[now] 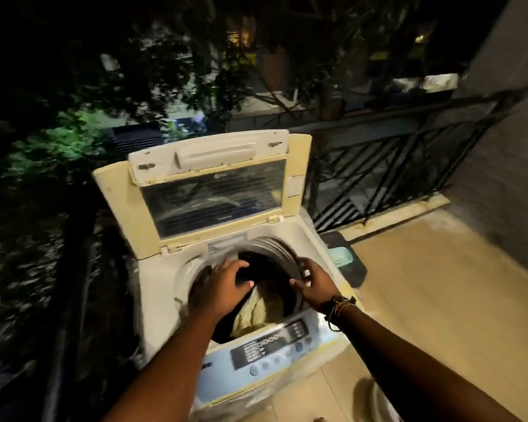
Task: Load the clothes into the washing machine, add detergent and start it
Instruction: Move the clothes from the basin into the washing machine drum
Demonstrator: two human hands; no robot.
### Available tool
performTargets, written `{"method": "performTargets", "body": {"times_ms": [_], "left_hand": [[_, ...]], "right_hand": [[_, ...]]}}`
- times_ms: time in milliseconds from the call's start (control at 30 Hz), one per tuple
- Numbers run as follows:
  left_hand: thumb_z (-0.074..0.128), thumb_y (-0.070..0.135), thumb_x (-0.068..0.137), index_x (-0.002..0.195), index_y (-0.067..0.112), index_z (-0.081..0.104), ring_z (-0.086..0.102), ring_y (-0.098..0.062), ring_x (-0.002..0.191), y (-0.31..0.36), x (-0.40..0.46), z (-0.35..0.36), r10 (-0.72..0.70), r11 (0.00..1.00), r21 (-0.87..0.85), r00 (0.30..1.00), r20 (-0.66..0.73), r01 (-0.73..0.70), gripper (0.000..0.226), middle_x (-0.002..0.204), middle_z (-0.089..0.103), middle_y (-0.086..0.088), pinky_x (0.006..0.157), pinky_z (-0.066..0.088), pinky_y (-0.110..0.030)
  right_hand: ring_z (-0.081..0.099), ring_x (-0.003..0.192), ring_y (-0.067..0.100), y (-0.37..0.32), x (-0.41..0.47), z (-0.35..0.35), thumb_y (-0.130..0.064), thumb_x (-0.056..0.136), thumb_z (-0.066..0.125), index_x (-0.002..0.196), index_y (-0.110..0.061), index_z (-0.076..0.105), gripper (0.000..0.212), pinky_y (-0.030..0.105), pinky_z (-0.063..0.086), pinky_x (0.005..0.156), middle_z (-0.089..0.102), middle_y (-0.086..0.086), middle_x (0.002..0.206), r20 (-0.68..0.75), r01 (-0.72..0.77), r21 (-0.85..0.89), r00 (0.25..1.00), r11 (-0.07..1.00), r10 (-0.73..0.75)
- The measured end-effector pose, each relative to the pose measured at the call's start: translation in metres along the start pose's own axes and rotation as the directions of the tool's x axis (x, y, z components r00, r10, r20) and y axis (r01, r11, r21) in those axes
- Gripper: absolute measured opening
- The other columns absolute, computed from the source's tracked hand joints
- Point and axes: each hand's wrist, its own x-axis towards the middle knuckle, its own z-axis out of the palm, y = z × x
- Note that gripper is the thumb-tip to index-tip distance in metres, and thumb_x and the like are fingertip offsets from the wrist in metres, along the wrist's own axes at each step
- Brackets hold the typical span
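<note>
A white top-loading washing machine (290,236) stands on a balcony with its yellowed lid (208,190) raised. Inside the drum lie dark clothes (262,266) and a pale yellow garment (259,312). My left hand (223,284) hovers over the drum's left side with fingers spread and curled, touching the dark cloth. My right hand (313,284), with bracelets on the wrist, hovers over the drum's right rim, fingers apart. The control panel (272,345) with its buttons runs along the machine's near edge.
A black metal railing (393,166) runs behind and to the right of the machine. A teal dish (342,255) sits on a dark mat on the tiled floor. A pale object (369,394) lies at the bottom edge. Dark trees fill the left.
</note>
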Motion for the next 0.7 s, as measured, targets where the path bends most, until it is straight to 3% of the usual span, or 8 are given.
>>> {"method": "performTargets", "body": {"times_ms": [133, 300, 467, 567, 700], "left_hand": [[0.057, 0.062, 0.08, 0.121, 0.036, 0.061, 0.059, -0.023, 0.114, 0.07, 0.013, 0.05, 0.178, 0.984, -0.02, 0.983, 0.051, -0.177, 0.049, 0.121, 0.062, 0.008, 0.091, 0.052, -0.042], [0.054, 0.056, 0.087, 0.111, 0.031, 0.064, 0.056, -0.022, 0.111, 0.167, -0.001, 0.117, 0.356, 0.931, -0.095, 0.933, 0.043, -0.351, 0.037, 0.113, 0.062, 0.006, 0.086, 0.052, -0.038], [0.069, 0.035, 0.085, 0.116, 0.024, 0.064, 0.047, -0.02, 0.122, 0.245, -0.034, 0.192, 0.475, 0.877, -0.149, 0.871, 0.128, -0.456, 0.034, 0.125, 0.055, 0.003, 0.085, 0.053, -0.037], [0.063, 0.044, 0.085, 0.118, 0.028, 0.06, 0.049, -0.018, 0.124, 0.276, -0.056, 0.242, 0.541, 0.839, -0.077, 0.808, 0.234, -0.539, 0.037, 0.128, 0.052, 0.006, 0.091, 0.052, -0.037], [0.061, 0.05, 0.09, 0.12, 0.026, 0.064, 0.052, -0.019, 0.123, 0.313, -0.092, 0.313, 0.543, 0.833, -0.082, 0.781, 0.31, -0.547, 0.039, 0.126, 0.057, 0.003, 0.101, 0.048, -0.037]], "right_hand": [[0.061, 0.111, 0.024, 0.059, -0.048, -0.06, -0.032, 0.088, 0.074, 0.141, -0.017, 0.05, 0.06, 0.034, 0.05, 0.093, 0.058, 0.006, 0.132, -0.201, -0.07, -0.081, 0.978, 0.994, 0.053], [0.055, 0.126, 0.027, 0.152, -0.119, -0.123, -0.046, 0.088, 0.07, 0.147, -0.023, 0.043, 0.069, 0.045, 0.049, 0.103, 0.05, 0.005, 0.144, -0.283, -0.292, -0.118, 0.926, 0.949, 0.25], [0.046, 0.137, 0.03, 0.253, -0.192, -0.169, -0.052, 0.09, 0.064, 0.153, -0.029, 0.032, 0.075, 0.044, 0.046, 0.106, 0.038, 0.003, 0.156, -0.23, -0.469, -0.304, 0.881, 0.829, 0.414], [0.048, 0.135, 0.031, 0.307, -0.23, -0.188, -0.049, 0.089, 0.061, 0.148, -0.028, 0.037, 0.067, 0.045, 0.044, 0.104, 0.04, 0.003, 0.155, -0.203, -0.499, -0.319, 0.867, 0.806, 0.456], [0.05, 0.132, 0.031, 0.372, -0.276, -0.208, -0.049, 0.09, 0.059, 0.146, -0.025, 0.039, 0.064, 0.045, 0.044, 0.104, 0.044, 0.004, 0.152, -0.154, -0.497, -0.292, 0.868, 0.817, 0.473]]}}
